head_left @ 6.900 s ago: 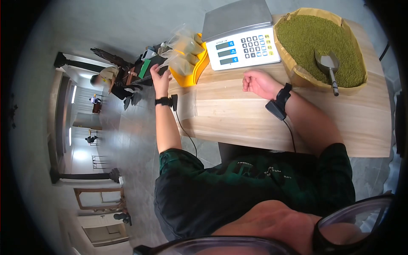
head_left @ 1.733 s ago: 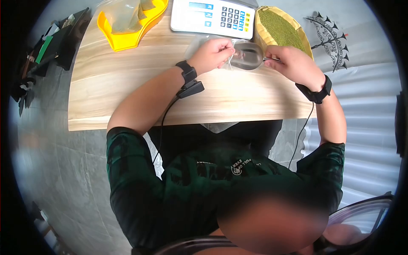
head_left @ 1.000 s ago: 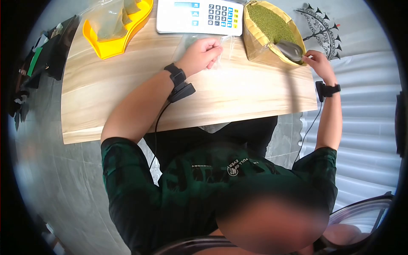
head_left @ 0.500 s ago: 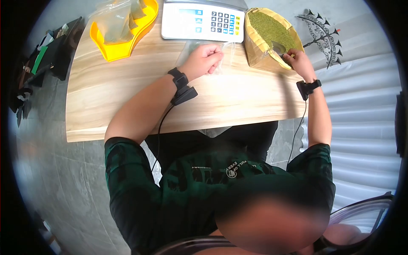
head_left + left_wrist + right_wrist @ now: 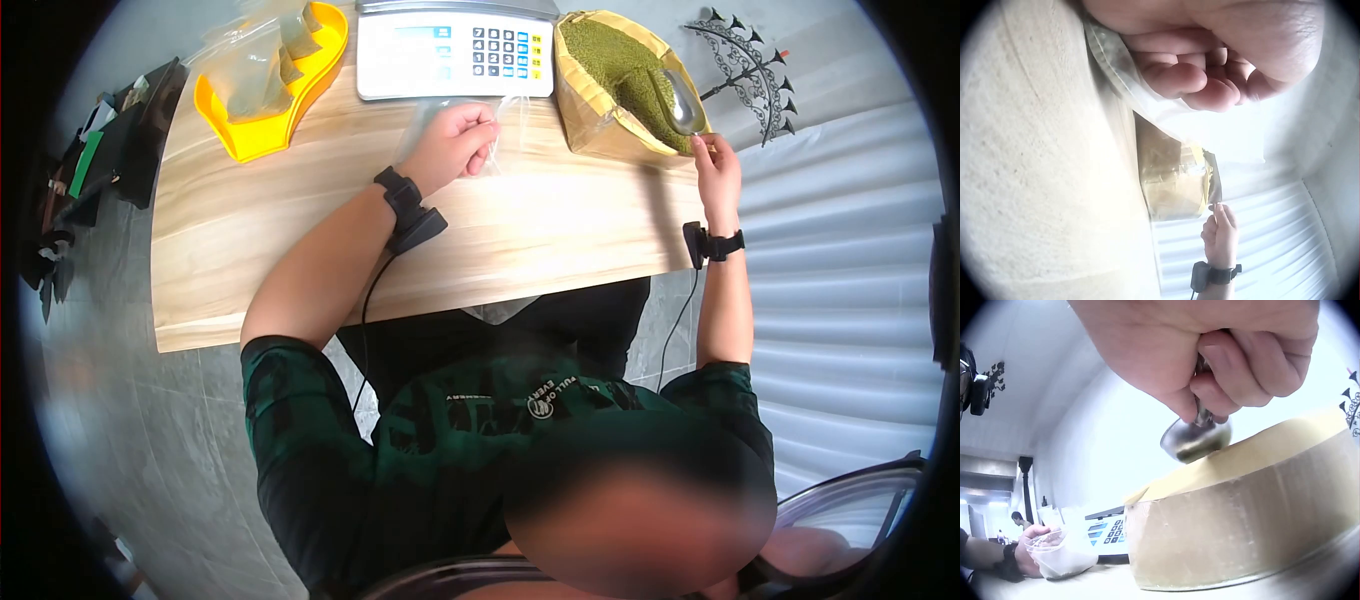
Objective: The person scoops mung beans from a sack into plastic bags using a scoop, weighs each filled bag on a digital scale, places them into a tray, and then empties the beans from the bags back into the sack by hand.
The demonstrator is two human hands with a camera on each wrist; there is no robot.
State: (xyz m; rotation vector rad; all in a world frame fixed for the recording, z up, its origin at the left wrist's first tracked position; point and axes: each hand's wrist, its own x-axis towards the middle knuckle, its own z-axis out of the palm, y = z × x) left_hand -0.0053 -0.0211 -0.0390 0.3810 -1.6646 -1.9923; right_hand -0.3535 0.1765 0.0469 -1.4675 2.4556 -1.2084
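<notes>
Wooden table (image 5: 560, 220), scale (image 5: 400, 70) with digit keys (image 5: 494, 53)

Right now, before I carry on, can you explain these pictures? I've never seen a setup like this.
There is no robot: a person works with two bare hands. The widest view comes from a camera on the head, looking down. The other two come from the left wrist camera and right wrist camera, each seeing its own hand's work.

On the wooden table stand a scale, a yellow tray holding clear bags with something inside, and an open paper bag of green granules.

The left hand holds a clear plastic bag in front of the scale. The right hand grips the handle of a metal scoop at the paper bag's mouth. How much the scoop carries, I cannot tell.
</notes>
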